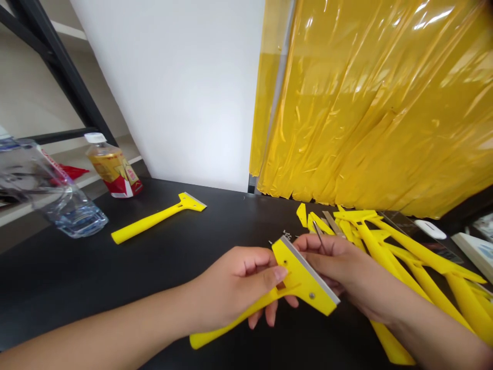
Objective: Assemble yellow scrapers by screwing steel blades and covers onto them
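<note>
Your left hand is closed around the head of a yellow plastic scraper, thumb on its face and fingers curled beneath, with the steel blade edge facing your right hand. That hand is pinched nearly shut on a thin metal pin, right beside the blade. Small screws lie just beyond your hands, and a heap of yellow scrapers lies beyond and under your right hand. Past your left hand are a lone scraper, a crumpled water bottle and a bottle with a white cap, its gold-and-red label unreadable. All rest on the black worktop, before a white wall and a hanging yellow plastic sheet.
</note>
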The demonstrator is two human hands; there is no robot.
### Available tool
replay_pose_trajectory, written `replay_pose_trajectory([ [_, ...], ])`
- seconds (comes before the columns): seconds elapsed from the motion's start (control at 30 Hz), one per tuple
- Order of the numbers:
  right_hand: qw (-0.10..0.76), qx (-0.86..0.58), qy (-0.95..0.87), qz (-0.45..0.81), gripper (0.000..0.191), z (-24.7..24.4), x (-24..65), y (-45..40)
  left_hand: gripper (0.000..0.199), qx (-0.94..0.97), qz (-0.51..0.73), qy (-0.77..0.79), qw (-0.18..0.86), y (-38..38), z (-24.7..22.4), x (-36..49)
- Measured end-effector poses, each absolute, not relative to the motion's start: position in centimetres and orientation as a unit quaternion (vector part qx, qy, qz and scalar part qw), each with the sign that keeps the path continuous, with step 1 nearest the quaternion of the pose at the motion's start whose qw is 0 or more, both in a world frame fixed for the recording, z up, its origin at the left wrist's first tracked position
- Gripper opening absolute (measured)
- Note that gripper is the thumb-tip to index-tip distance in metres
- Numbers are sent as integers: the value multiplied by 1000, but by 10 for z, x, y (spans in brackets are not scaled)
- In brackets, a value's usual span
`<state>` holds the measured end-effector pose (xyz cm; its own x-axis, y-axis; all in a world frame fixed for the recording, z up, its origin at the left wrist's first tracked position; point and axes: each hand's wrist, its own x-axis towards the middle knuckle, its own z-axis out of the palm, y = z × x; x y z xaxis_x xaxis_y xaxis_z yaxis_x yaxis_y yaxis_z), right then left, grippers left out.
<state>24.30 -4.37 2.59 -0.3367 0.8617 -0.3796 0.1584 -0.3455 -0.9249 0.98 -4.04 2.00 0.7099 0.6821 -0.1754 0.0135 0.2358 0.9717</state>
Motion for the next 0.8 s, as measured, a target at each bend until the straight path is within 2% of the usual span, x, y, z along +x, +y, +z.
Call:
replay_pose_trajectory([
  [0.1,290,-468,-449,704,35,25,237,-52,32,590,221,309,712,-42,22,9],
  [0.33,310,-444,-391,745,34,20,245,-50,32,596,228,325,699,-37,22,8],
  [0.47,305,-404,-402,763,37,16,247,-50,32,599,221,325,698,-37,22,7],
  [0.7,310,-369,-410,774,26,10,245,-49,33,600,201,322,704,-37,21,6],
  [0.8,311,-361,-419,773,27,11,242,-49,35,597,197,322,708,-36,21,6],
])
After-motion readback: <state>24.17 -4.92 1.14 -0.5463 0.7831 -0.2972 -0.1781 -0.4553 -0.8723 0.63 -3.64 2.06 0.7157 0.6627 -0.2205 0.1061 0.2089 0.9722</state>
